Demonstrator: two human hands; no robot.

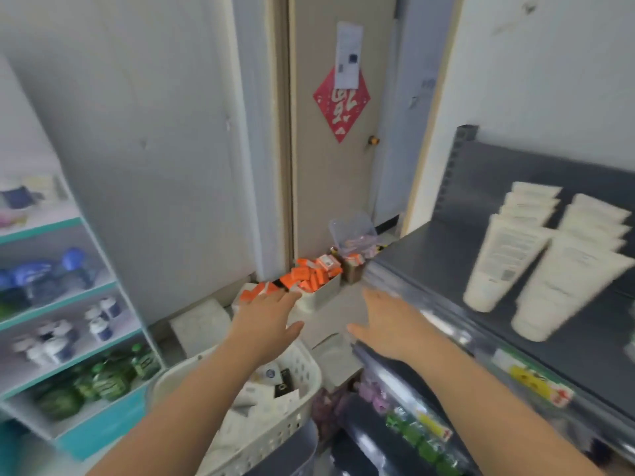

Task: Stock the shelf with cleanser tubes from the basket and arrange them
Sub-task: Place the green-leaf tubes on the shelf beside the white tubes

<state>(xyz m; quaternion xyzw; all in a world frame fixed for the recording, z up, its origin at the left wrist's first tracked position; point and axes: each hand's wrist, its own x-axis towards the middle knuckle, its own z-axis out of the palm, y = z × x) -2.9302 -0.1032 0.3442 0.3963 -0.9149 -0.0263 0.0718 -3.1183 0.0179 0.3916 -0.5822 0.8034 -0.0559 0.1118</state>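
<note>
A white perforated basket (302, 379) stands below my arms and holds white cleanser tubes (247, 400) and small packs. On the dark grey shelf (429, 255) to the right, white cleanser tubes (505, 259) stand cap-down in two rows. My left hand (264, 321) hovers above the basket's far rim with straight fingers, holding nothing. My right hand (388, 324) is stretched out flat by the shelf's front left corner, also empty. The whole view is motion-blurred.
A white bin of orange boxes (309, 276) and a clear tub (354, 235) sit on the floor before a closed door (330, 187). A teal-edged rack (68, 297) with bottles stands on the left. Lower shelves with packaged goods (419, 424) lie under my right arm.
</note>
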